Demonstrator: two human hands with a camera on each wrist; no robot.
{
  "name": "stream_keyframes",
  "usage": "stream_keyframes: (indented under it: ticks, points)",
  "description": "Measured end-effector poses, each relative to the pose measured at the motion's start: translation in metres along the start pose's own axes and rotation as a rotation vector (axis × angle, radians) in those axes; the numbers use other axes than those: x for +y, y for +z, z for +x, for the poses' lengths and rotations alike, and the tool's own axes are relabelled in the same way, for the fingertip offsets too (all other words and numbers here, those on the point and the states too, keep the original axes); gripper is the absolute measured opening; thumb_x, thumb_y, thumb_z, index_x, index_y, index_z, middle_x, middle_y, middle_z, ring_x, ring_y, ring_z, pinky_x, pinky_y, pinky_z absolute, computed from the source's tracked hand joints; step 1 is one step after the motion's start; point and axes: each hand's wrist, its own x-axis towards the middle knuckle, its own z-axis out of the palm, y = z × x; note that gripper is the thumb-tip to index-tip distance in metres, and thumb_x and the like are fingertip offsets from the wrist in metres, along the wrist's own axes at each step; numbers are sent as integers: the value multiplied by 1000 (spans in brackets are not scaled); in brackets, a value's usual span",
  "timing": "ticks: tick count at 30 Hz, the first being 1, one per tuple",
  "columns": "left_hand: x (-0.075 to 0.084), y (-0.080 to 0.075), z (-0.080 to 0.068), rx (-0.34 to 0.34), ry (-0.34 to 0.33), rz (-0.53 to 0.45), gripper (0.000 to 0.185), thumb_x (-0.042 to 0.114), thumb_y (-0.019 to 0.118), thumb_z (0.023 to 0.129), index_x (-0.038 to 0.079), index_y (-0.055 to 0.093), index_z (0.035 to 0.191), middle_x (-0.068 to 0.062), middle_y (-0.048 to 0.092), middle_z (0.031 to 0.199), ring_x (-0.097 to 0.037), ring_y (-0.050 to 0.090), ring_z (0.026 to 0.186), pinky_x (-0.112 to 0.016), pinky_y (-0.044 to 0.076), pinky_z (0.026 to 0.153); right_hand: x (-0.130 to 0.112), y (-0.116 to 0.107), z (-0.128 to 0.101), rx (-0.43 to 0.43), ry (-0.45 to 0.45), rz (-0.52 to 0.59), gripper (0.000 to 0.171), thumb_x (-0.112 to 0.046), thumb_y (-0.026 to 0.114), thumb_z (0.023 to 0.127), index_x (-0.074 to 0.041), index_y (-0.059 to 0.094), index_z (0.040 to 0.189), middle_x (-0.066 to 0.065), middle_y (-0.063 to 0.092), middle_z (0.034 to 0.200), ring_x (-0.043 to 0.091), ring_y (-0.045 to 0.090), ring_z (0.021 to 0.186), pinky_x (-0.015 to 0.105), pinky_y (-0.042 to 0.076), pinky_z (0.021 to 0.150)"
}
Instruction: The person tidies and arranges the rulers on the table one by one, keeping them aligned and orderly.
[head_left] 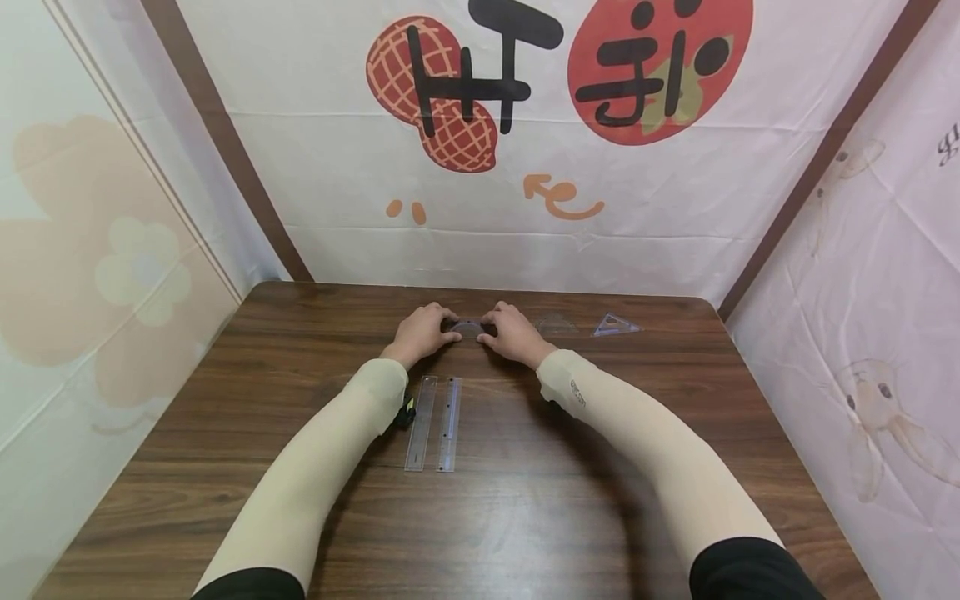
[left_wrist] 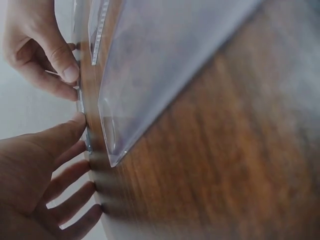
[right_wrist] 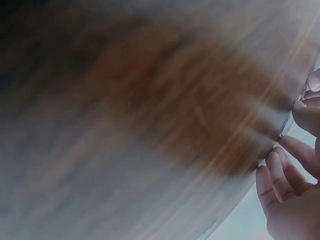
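Both hands are meeting at the far middle of the tabletop (head_left: 225,467), working on a small clear ruler piece (head_left: 467,327) that is lying flat between them. The left hand (head_left: 422,332) is curling its fingers (left_wrist: 60,135) over the piece's left end, thumb tip touching its edge. The right hand (head_left: 513,332) is doing the same from the other side, its fingers (left_wrist: 62,65) pinching the right end. In the left wrist view both thumbs are pressing against the thin clear edge, so each hand is gripping the piece rather than resting open. The right wrist view is badly blurred; only curled fingertips (right_wrist: 295,165) at the wood's edge are showing there.

Nearer the person, two long clear rulers (head_left: 433,423) are lying side by side, parallel and just apart, beside the left sleeve (head_left: 330,467). A small dark object (head_left: 406,412) is sitting by that sleeve; what it is cannot be told. To the right of the hands, a clear triangle (head_left: 615,325) is lying flat, and a fainter clear shape (head_left: 557,323) is lying between it and the right hand. No containers are showing on the wood.
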Motion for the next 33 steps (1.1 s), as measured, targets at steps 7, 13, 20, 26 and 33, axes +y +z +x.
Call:
stream_keyframes:
  ticks: [7, 13, 20, 26, 33]
  points:
    - [0, 0, 4, -3, -13, -18, 47, 36, 76, 103, 12, 70, 143, -15, 62, 144, -37, 60, 132, -57, 52, 107, -2, -1, 0, 0, 3, 0, 44, -32, 71, 106, -5, 69, 141, 11, 62, 128, 29, 59, 121, 45, 49, 107]
    - [2, -3, 0, 7, 0, -49, 44, 31, 76, 103, 10, 70, 141, -18, 61, 143, -39, 60, 131, -58, 51, 108, -2, -1, 0, -3, 11, -3, 43, -32, 71, 106, -6, 69, 141, 11, 63, 130, 29, 60, 123, 44, 51, 107]
    - [3, -2, -2, 5, 4, -46, 43, 31, 75, 104, 8, 70, 141, -19, 59, 148, -42, 55, 136, -58, 45, 115, -1, 1, 0, -7, 3, 14, 42, -30, 72, 106, -5, 69, 139, 11, 63, 131, 29, 60, 124, 45, 52, 107]
    - [4, -2, -2, 5, -4, -51, 43, 31, 75, 103, 8, 69, 140, -19, 59, 148, -42, 54, 137, -58, 44, 115, -2, 2, 1, -4, 10, -6, 42, -31, 72, 106, -5, 69, 139, 11, 63, 130, 29, 60, 122, 45, 52, 106]
    - [2, -3, -2, 7, -8, -64, 43, 32, 76, 102, 9, 70, 138, -18, 59, 147, -42, 54, 136, -58, 45, 114, -3, 2, 1, 4, 16, 3, 41, -30, 74, 104, -6, 71, 137, 10, 64, 129, 28, 61, 120, 45, 52, 104]
